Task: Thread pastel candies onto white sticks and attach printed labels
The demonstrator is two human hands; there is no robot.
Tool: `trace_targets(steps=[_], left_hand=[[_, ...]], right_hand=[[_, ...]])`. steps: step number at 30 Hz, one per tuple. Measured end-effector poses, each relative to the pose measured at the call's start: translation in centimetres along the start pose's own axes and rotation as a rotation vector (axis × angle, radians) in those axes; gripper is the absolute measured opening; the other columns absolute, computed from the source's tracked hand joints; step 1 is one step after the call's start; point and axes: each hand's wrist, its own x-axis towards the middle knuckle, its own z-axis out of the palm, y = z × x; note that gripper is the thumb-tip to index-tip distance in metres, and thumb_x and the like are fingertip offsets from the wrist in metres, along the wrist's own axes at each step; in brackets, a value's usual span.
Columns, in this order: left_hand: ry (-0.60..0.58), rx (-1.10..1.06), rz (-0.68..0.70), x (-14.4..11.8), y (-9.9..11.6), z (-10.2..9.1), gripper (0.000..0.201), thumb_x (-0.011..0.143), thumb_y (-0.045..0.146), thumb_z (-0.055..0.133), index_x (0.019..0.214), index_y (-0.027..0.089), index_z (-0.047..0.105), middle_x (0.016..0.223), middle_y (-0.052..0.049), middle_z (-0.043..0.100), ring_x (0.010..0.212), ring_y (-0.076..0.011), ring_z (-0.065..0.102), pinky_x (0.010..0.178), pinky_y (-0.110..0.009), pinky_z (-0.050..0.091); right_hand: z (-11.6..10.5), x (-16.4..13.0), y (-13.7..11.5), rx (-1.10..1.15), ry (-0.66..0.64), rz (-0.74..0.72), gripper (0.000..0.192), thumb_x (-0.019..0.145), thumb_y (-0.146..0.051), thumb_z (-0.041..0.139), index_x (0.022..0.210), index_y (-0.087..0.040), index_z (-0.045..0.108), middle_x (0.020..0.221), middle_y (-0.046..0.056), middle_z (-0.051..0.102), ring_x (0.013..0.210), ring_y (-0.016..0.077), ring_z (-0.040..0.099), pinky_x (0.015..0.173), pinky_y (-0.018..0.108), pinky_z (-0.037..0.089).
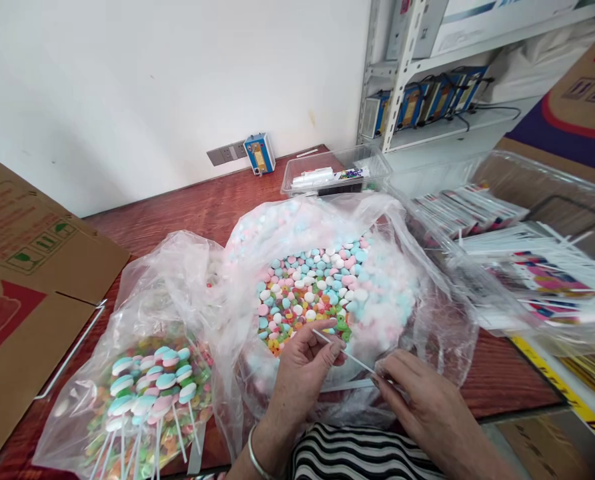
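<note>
I see the left hand and the right hand pinching the two ends of a thin white stick, which slants from ten o'clock down to four o'clock just over the near edge of the open bag of candy. At eight o'clock from the hands, a second bag of finished lollipops lies on the desk, and a clear box of sticks sits at two o'clock.

white wall | red-brown wooden table | metal shelving
</note>
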Motion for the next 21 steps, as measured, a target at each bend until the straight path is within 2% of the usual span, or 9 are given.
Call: trace_targets(steps=[11,16,21], left_hand=[[-0.005,0.072,0.02,0.6,0.2,0.8,0.031,0.075,0.032,0.077,0.103,0.019,0.07,0.067,0.001,0.064,0.061,-0.0131,0.064,0.062,-0.025,0.052],[0.008,0.109,0.04,0.3,0.5,0.4,0.028,0.077,0.031,0.075,0.103,0.02,0.071,0.065,0.002,0.062,0.061,-0.0128,0.064,0.063,-0.024,0.052],[-0.013,0.161,0.021,1.1,0.7,-0.4,0.028,0.079,0.031,0.074,0.104,0.02,0.07,0.068,0.002,0.063,0.062,-0.0122,0.065,0.062,-0.023,0.051]], right_hand=[[-0.5,-0.1,0.1,0.069,-0.061,-0.006,0.021,0.098,-0.02,0.041,0.086,-0.022,0.058,0.079,0.003,0.063,0.073,0.0195,0.062,0.064,0.03,0.048],[0.2,0.1,0.0,0.116,-0.096,-0.003,0.02,0.097,-0.02,0.043,0.088,-0.022,0.06,0.08,0.004,0.064,0.076,0.0206,0.063,0.066,0.032,0.049],[0.2,0.3,-0.8,0.165,-0.14,0.071,0.021,0.097,-0.019,0.043,0.088,-0.022,0.061,0.081,0.004,0.065,0.077,0.0213,0.064,0.067,0.032,0.05]])
